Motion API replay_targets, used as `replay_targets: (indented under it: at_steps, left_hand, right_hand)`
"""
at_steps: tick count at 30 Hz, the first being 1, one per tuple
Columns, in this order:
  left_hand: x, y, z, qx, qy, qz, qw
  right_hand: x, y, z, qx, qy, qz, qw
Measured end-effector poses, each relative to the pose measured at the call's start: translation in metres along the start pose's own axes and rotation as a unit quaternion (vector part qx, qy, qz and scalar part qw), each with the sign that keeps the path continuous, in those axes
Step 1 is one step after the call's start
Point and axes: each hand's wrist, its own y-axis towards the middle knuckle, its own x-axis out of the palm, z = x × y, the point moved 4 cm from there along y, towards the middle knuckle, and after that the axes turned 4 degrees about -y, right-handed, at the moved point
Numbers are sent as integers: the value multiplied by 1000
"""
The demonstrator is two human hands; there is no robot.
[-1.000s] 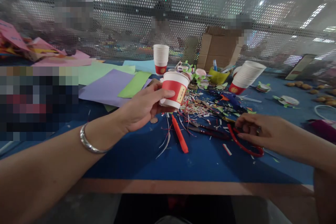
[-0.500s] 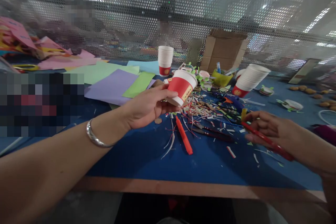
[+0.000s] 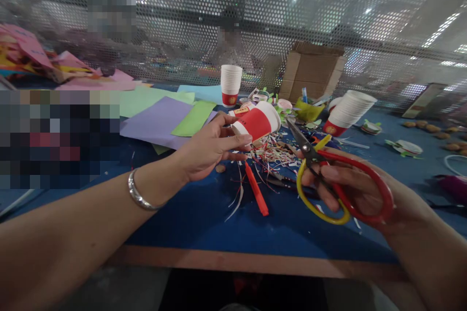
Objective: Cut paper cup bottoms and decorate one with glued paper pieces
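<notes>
A red and white paper cup (image 3: 257, 125) is tilted on its side in my left hand (image 3: 215, 148), its rim facing right. Fingers and thumb close around the cup's base end. My right hand (image 3: 350, 182) grips scissors (image 3: 308, 148) with one red and one yellow handle loop. Their blades point up and left toward the cup, a short gap away. Below the cup lies an orange-red marker (image 3: 256, 189) on the blue table. Paper scraps (image 3: 275, 153) are heaped just behind it.
Stacked paper cups (image 3: 230, 85) stand at the back, and another stack (image 3: 348, 109) leans at the right. Purple paper (image 3: 153, 119) and green paper (image 3: 193, 117) lie left. A cardboard box (image 3: 310, 70) and yellow container (image 3: 308, 108) are behind the scraps. Potato-like lumps (image 3: 426, 126) sit far right.
The scissors have come up and left in my right hand, with blades now pointing at the cup. My left hand has turned the cup further onto its side.
</notes>
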Motion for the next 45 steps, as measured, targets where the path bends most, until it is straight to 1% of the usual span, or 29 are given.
replay_targets:
  at_steps: [2, 4, 5, 8, 10, 12, 13, 14, 16, 19, 21, 23, 25, 29, 32, 39, 45]
  left_hand:
    - [-2, 1, -2, -1, 19, 3, 1000]
    - [-4, 2, -3, 14, 26, 9, 1000]
    - [-6, 3, -4, 25, 28, 12, 999]
    - [-8, 5, -4, 52, 32, 18, 998]
    - [-8, 5, -4, 50, 33, 14, 998]
    - [-6, 4, -3, 45, 15, 12, 999]
    - [-5, 4, -2, 46, -1, 9, 999]
    - [-4, 4, -1, 50, -19, 6, 999]
    - [-2, 4, 0, 57, -52, 2, 997]
    - [-2, 6, 0, 59, -67, 0, 996]
    - [-3, 7, -1, 61, -64, 10, 996]
    - [-5, 8, -2, 73, -56, 31, 995]
    - [-7, 9, -3, 89, -39, 51, 994]
    - [-7, 8, -4, 119, 0, 64, 991]
    - [-6, 8, -5, 137, 21, 61, 988]
    - [-3, 4, -2, 193, 99, 48, 975]
    - [0, 3, 1, 241, 106, 35, 964]
  right_hand:
    - [6, 3, -2, -31, 38, -1, 999]
    - [11, 5, -6, -55, 83, -2, 995]
    - [14, 6, -8, -55, 101, -13, 993]
    - [20, 9, -12, -26, 150, -48, 987]
    - [19, 11, -14, -18, 191, -30, 981]
    - [16, 13, -15, -27, 222, -2, 975]
    - [16, 14, -15, -32, 226, 2, 973]
    - [17, 15, -15, -34, 224, -4, 974]
    - [20, 17, -18, -46, 211, -34, 976]
    - [28, 19, -24, -84, 202, -84, 972]
    - [31, 22, -23, -94, 195, -89, 972]
    - [35, 25, -17, -83, 178, -92, 976]
    - [38, 27, -10, -76, 143, -110, 981]
    - [43, 28, -1, -101, 62, -141, 983]
    - [44, 27, -1, -107, 22, -145, 983]
    - [46, 26, -11, -82, -65, -149, 983]
    - [49, 24, -13, -61, -92, -128, 986]
